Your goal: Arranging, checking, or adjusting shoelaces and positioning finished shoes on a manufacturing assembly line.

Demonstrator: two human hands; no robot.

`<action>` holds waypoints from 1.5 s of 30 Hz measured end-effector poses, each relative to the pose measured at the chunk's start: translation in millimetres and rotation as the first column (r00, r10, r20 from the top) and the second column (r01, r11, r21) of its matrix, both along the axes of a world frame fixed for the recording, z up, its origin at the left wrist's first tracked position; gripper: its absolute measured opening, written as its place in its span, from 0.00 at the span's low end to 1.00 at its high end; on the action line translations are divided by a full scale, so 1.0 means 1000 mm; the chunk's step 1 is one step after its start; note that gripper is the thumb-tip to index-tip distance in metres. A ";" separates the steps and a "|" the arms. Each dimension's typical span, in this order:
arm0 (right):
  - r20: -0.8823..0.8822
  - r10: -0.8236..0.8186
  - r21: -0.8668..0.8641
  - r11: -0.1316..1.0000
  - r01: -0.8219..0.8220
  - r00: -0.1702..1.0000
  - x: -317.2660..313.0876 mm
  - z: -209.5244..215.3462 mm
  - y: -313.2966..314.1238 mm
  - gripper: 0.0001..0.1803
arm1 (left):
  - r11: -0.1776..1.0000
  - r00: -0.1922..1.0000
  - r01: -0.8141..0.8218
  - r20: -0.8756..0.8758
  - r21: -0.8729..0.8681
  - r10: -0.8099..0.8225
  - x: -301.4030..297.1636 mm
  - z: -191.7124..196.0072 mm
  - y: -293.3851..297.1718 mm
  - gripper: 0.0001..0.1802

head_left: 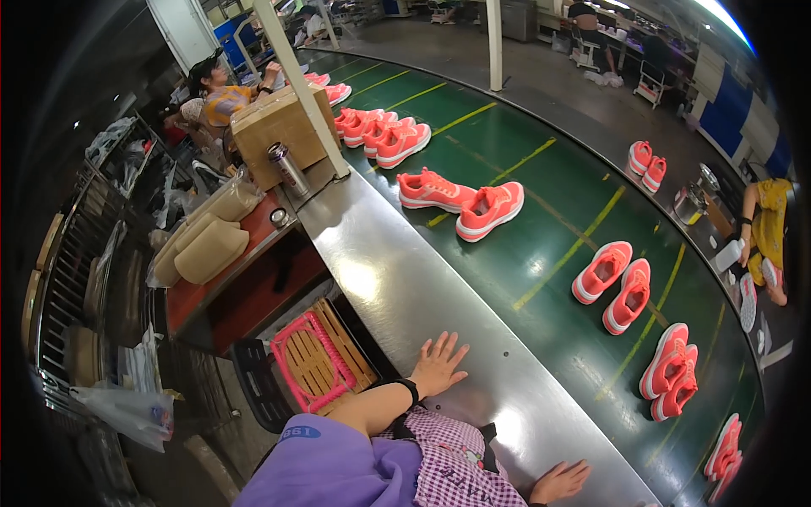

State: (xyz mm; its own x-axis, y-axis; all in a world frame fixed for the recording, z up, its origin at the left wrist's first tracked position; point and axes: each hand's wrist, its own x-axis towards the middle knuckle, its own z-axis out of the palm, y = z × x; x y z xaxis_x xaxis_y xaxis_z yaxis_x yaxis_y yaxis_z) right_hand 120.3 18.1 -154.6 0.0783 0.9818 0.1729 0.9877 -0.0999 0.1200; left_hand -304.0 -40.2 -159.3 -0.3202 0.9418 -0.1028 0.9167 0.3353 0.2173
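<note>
Both hands are lying flat and empty, fingers spread, gripping nothing. The left hand is resting palm-down on the steel edge plate of the conveyor; the right hand is pressing on the same plate at about five o'clock from it. Nearest the right hand, toward two o'clock, a pair of coral-pink sneakers with white soles is riding the green conveyor belt, well apart from both hands. More such pairs are sitting farther along toward twelve o'clock.
</note>
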 end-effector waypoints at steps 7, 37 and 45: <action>0.044 0.017 0.038 0.999 -0.018 0.999 -0.007 0.005 0.005 0.33 | 1.000 0.998 -0.011 0.060 -0.007 0.012 -0.003 0.001 0.000 0.36; -0.349 0.221 -0.135 0.950 -0.283 0.910 -0.209 0.017 -0.019 0.34 | 0.771 0.774 0.406 0.264 0.491 -0.576 -0.113 -0.010 0.018 0.30; -0.317 0.301 -0.220 0.899 -0.379 0.899 -0.211 0.024 -0.024 0.34 | 0.846 0.847 0.079 0.412 0.527 -0.336 -0.163 -0.011 0.054 0.21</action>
State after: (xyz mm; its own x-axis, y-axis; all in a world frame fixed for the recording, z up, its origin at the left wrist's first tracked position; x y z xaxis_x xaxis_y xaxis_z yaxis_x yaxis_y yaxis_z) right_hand -90.3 -6.2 -130.9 -0.2634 0.9612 -0.0818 0.9524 0.2456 -0.1807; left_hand -467.4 14.1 -170.6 -0.1425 0.9469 0.2884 0.6886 -0.1144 0.7161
